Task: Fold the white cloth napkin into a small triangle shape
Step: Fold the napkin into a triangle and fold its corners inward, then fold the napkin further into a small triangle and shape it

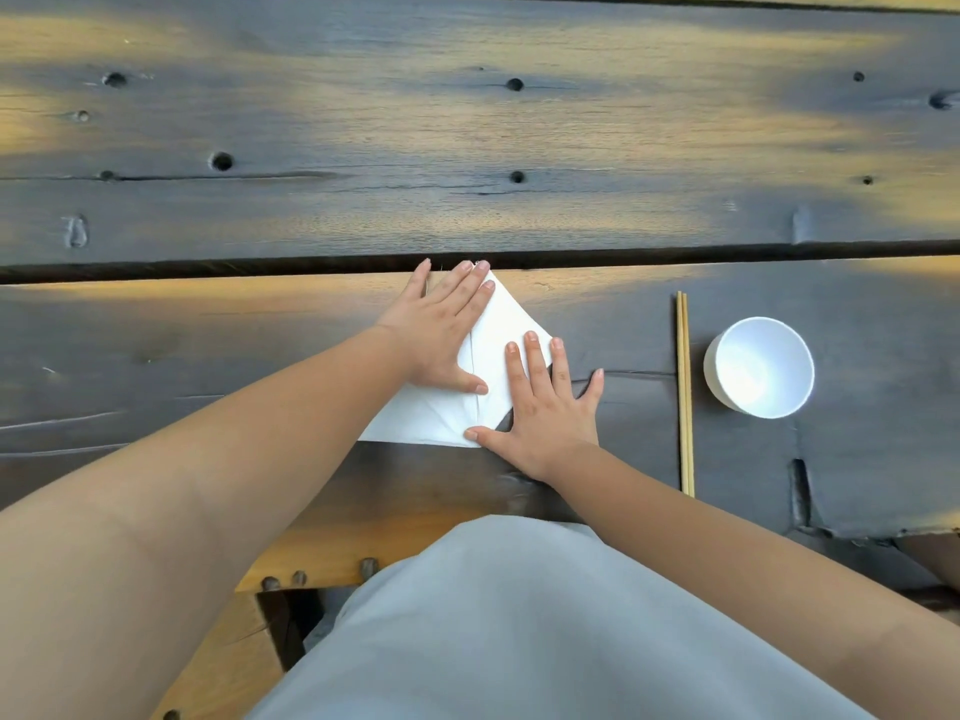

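Observation:
The white cloth napkin [497,335] lies flat on the dark wooden table [467,148], folded into a pointed shape with its tip toward the far side and a vertical crease down its middle. My left hand [441,335] rests flat on the napkin's left half, fingers spread, reaching up to the tip. My right hand [545,407] lies flat on the napkin's right lower edge, partly on the table, thumb at the bottom corner. Both hands press down and grip nothing.
A pair of wooden chopsticks [684,392] lies lengthwise to the right of the napkin. A white bowl [759,366] stands beyond them. A dark gap between planks [208,270] runs just past the napkin's tip. The table's near edge [415,537] is by my lap.

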